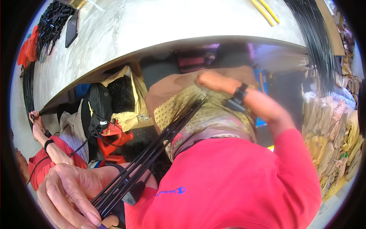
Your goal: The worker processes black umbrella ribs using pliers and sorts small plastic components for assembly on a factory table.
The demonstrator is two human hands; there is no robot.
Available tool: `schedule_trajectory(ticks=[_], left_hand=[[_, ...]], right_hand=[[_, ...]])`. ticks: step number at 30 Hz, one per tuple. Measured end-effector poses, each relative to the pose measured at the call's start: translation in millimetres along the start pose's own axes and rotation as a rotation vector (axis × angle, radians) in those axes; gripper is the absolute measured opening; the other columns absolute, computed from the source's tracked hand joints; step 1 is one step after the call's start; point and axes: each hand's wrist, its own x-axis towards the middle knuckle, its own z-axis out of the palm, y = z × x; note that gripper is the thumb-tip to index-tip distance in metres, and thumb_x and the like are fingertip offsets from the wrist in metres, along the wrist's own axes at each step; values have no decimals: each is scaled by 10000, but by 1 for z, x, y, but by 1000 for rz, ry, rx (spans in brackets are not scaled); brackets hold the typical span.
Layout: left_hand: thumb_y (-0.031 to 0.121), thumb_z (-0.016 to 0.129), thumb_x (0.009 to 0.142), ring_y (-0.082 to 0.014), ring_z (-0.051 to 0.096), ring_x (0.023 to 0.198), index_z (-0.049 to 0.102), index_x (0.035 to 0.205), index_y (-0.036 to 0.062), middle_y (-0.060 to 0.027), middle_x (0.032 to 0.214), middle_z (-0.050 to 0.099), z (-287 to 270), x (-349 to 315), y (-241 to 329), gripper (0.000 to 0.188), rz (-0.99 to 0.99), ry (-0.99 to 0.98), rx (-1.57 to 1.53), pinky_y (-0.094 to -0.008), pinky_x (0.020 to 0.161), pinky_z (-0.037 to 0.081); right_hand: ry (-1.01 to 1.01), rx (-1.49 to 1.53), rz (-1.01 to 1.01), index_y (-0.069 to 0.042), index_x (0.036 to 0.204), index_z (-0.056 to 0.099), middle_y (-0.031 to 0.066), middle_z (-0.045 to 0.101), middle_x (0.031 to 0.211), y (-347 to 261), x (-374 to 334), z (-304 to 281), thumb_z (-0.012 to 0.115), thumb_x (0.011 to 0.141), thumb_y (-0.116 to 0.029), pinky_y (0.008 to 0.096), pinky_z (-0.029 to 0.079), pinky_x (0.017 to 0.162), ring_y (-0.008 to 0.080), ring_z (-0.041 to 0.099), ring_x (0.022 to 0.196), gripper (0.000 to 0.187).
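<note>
In the lower left, my left hand (70,194) is closed around one end of a bundle of thin black cables (152,141). The bundle slants up across my lap, with thicker dark pieces along it and thin tips fanned near its far end. My right hand (211,81) is curled into a fist just beyond those tips, over the brown and yellow patterned cloth (167,87) on my lap. Whatever its fingers hold is hidden. A black band with a small device (239,97) sits on my right wrist, and another black device (133,194) is at my left wrist.
A white-topped table (152,23) spans the far side, bearing yellow tubes (265,11), a phone (72,29) and a heap of black parts (53,23). Long black strands (320,45) hang over its right edge. A person's hand (36,119) touches strands at left. Brown-wrapped bundles (331,141) lie right.
</note>
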Motion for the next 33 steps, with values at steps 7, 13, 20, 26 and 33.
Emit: schedule_trajectory(ticks=[7,13,20,26,33], left_hand=[[96,638,877,-165,662,771,693,931,134,-14,914,688,5,-4,1,87,-79,14,-41,-353,700,596],[76,642,869,-159,665,783,695,947,136,-11,920,688,3,-8,6,112,-64,3,-7,-333,680,601],[68,653,861,-140,665,803,695,957,143,1,944,687,-2,-16,13,128,-32,-42,15,-321,677,598],[49,673,839,-132,663,779,694,936,145,8,928,685,2,-15,15,138,-72,-6,29,-304,651,589],[20,699,808,-120,658,762,694,927,147,10,915,684,8,-19,11,174,-15,71,72,-280,642,584]], right_hand=[[63,-24,-2,-38,688,609,205,607,748,4,-5,13,610,677,-109,465,447,608,397,597,720,72],[7,-178,-4,-60,727,652,201,659,800,6,-2,21,629,684,-113,464,512,660,393,653,801,71],[-107,-223,27,-55,746,689,211,677,814,-1,1,21,658,697,-139,460,533,672,380,677,808,102],[26,-320,4,-99,676,633,149,643,717,9,1,37,657,684,-148,419,503,602,330,647,704,56],[-101,-282,130,-53,781,713,197,697,873,7,6,31,628,733,-115,446,549,704,359,685,845,116]])
